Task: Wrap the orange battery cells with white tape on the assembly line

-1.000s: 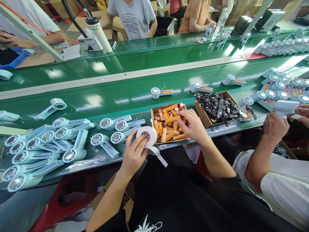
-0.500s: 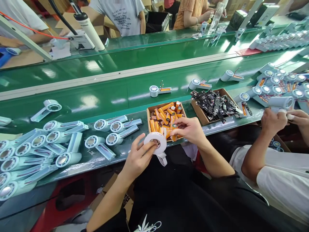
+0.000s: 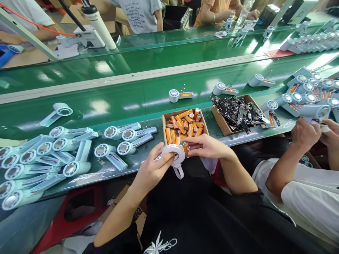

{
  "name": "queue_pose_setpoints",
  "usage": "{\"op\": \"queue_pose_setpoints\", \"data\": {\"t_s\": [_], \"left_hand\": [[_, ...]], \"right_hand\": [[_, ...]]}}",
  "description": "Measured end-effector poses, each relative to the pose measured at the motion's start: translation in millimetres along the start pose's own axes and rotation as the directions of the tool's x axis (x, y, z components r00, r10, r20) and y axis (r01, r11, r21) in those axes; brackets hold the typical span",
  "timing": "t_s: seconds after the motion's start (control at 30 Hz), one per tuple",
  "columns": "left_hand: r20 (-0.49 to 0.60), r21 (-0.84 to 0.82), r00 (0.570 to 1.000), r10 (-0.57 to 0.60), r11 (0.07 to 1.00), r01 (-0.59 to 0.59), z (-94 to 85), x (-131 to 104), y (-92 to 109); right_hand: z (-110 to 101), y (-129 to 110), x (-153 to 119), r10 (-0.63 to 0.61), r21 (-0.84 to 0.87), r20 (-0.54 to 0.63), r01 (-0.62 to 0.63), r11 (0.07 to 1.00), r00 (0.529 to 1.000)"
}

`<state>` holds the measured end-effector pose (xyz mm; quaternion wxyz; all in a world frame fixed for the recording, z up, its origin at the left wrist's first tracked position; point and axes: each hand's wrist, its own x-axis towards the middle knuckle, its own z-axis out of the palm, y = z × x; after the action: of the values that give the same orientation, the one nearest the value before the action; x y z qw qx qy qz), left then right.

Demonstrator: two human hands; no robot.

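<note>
My left hand (image 3: 152,167) grips a roll of white tape (image 3: 181,157), fingers pushed into its core; a loose strip loops below. Close on its right, my right hand (image 3: 210,146) pinches an orange cylindrical battery (image 3: 185,145) end-on against the roll's edge. Whether the tape sticks to the battery I cannot tell. Both hands are at the near rim of a cardboard box (image 3: 164,128) full of orange batteries (image 3: 180,126).
Light-blue fan housings (image 3: 76,168) crowd the bench at left; more lie on the green conveyor (image 3: 116,102). A box (image 3: 221,123) of black circuit boards stands right. A co-worker's hands (image 3: 304,135) hold a housing at far right. Other people stand across the line.
My right hand has lifted a battery from over the box toward me, beside the tape roll. My left hand stays on the roll. The view has shifted slightly.
</note>
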<state>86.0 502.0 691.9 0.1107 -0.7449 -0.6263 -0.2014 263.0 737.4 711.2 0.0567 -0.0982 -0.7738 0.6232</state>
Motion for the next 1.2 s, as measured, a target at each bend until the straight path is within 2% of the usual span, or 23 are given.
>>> {"op": "queue_pose_setpoints", "data": {"t_s": [0.03, 0.1, 0.17, 0.2, 0.27, 0.33, 0.43, 0.53, 0.6, 0.67, 0.7, 0.73, 0.8, 0.83, 0.87, 0.93, 1.0, 1.03, 1.1, 1.13, 1.2], "left_hand": [[0.01, 0.024, 1.0, -0.004, 1.0, 0.004, -0.2, 2.5, 2.1], [0.007, 0.065, 0.999, -0.037, 0.997, 0.036, 1.2, 9.0, 6.9], [-0.056, 0.088, 0.995, -0.086, 0.992, 0.091, 4.1, 16.0, 11.5], [-0.104, 0.097, 0.989, -0.102, 0.989, 0.112, 5.6, 19.4, 13.4], [-0.203, 0.117, 0.973, -0.109, 0.984, 0.134, 8.3, 25.8, 16.6], [-0.273, 0.14, 0.957, -0.101, 0.98, 0.143, 10.1, 31.7, 19.7], [-0.34, 0.143, 0.934, -0.113, 0.975, 0.169, 13.3, 39.4, 26.1], [-0.406, 0.116, 0.904, -0.133, 0.974, 0.196, 19.9, 43.4, 35.9], [-0.434, 0.098, 0.89, -0.141, 0.974, 0.203, 26.8, 43.3, 42.9], [-0.421, 0.072, 0.899, -0.12, 0.984, 0.165, 34.4, 43.1, 46.7], [-0.405, 0.056, 0.908, -0.105, 0.989, 0.14, 37.7, 43.9, 45.9], [-0.378, 0.038, 0.921, -0.098, 0.992, 0.121, 40.3, 45.5, 42.5], [-0.285, -0.018, 0.951, -0.123, 0.992, 0.123, 42.0, 51.3, 27.5], [-0.215, -0.064, 0.964, -0.153, 0.988, 0.143, 40.8, 54.5, 16.3], [-0.137, -0.123, 0.974, -0.183, 0.978, 0.166, 38.2, 57.0, 3.4], [-0.024, -0.239, 0.972, -0.233, 0.946, 0.221, 29.4, 56.7, -24.9], [-0.045, -0.236, 0.94, -0.339, 0.918, 0.32, 17.8, 46.8, -53.5], [-0.08, -0.178, 0.909, -0.408, 0.903, 0.39, 11.6, 38.6, -67.4], [-0.099, 0.004, 0.841, -0.531, 0.845, 0.534, -0.7, 19.5, -94.2], [-0.057, 0.097, 0.82, -0.569, 0.814, 0.572, -6.4, 10.8, -106.8], [0.122, 0.236, 0.799, -0.588, 0.799, 0.552, -16.4, -0.2, -128.5]], "right_hand": [[-1.9, 3.4, 1.1, 0.024, 0.038, 0.007, -0.024, 0.999, 1.0], [0.7, 11.0, 6.0, 0.085, 0.149, -0.063, -0.075, 0.986, 0.994], [11.5, 17.3, 12.2, 0.136, 0.324, -0.238, -0.053, 0.944, 0.962], [19.3, 19.2, 14.9, 0.158, 0.416, -0.338, -0.003, 0.909, 0.928], [37.3, 20.2, 18.0, 0.201, 0.549, -0.519, 0.144, 0.823, 0.831], [56.2, 17.8, 17.8, 0.222, 0.593, -0.637, 0.285, 0.753, 0.738], [81.3, 12.9, 14.5, 0.209, 0.57, -0.741, 0.434, 0.697, 0.638], [92.9, 11.6, 12.3, 0.214, 0.557, -0.785, 0.509, 0.656, 0.581], [83.6, 12.2, 11.4, 0.219, 0.557, -0.783, 0.501, 0.662, 0.582], [56.8, 12.2, 11.2, 0.181, 0.509, -0.807, 0.508, 0.695, 0.561], [38.5, 11.9, 11.9, 0.14, 0.452, -0.844, 0.546, 0.706, 0.518], [19.1, 11.5, 13.3, 0.092, 0.373, -0.89, 0.6, 0.707, 0.446], [-14.5, 10.8, 17.4, 0.012, 0.201, -0.964, 0.695, 0.69, 0.267], [-25.4, 10.7, 19.1, -0.012, 0.154, -0.974, 0.706, 0.692, 0.225], [-31.2, 10.9, 19.6, -0.028, 0.141, -0.973, 0.695, 0.705, 0.227], [-29.3, 13.3, 15.6, -0.041, 0.184, -0.946, 0.635, 0.75, 0.322], [-18.3, 19.2, 4.4, -0.04, 0.228, -0.912, 0.585, 0.778, 0.408], [-12.9, 23.5, -3.3, -0.035, 0.239, -0.904, 0.571, 0.785, 0.426], [-6.9, 32.9, -20.3, -0.011, 0.25, -0.904, 0.548, 0.798, 0.427], [-6.5, 37.2, -28.3, 0.005, 0.251, -0.908, 0.535, 0.807, 0.419], [-8.8, 43.3, -41.0, 0.027, 0.246, -0.918, 0.515, 0.821, 0.396]]}}
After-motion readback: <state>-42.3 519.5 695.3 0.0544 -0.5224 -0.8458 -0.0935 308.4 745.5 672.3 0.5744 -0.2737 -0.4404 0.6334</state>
